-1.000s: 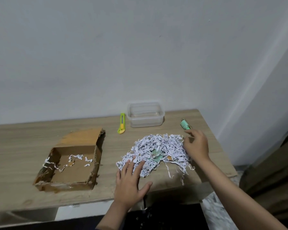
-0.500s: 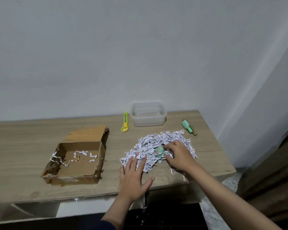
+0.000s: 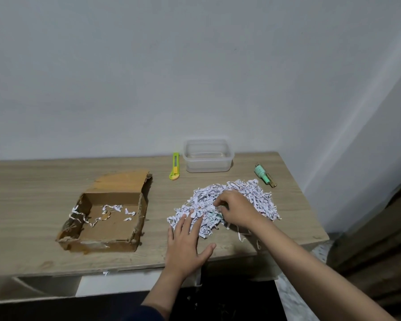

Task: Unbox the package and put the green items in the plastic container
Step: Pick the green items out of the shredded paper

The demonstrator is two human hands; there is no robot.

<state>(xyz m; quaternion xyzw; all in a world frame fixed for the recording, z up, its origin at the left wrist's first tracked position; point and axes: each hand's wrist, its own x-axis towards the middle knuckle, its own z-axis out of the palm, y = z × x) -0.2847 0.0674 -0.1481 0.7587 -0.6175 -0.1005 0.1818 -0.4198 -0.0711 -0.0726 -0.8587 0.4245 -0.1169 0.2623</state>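
Note:
A pile of white shredded paper lies on the wooden table. My right hand is dug into the middle of the pile with its fingers curled. A pale green item shows among the shreds right under its thumb; I cannot see whether the fingers grip it. My left hand lies flat and open, fingertips on the pile's near left edge. A green bottle-like item lies on the table beyond the pile to the right. The clear plastic container stands near the wall with nothing visible inside.
The opened cardboard box sits left of the pile with a few paper shreds inside. A yellow-green utility knife lies just left of the container. The table's right edge is close to the pile, and a wall runs behind.
My right hand moved from beside the green bottle-like item leftward into the middle of the shreds, onto the pale green item. The left hand kept its place.

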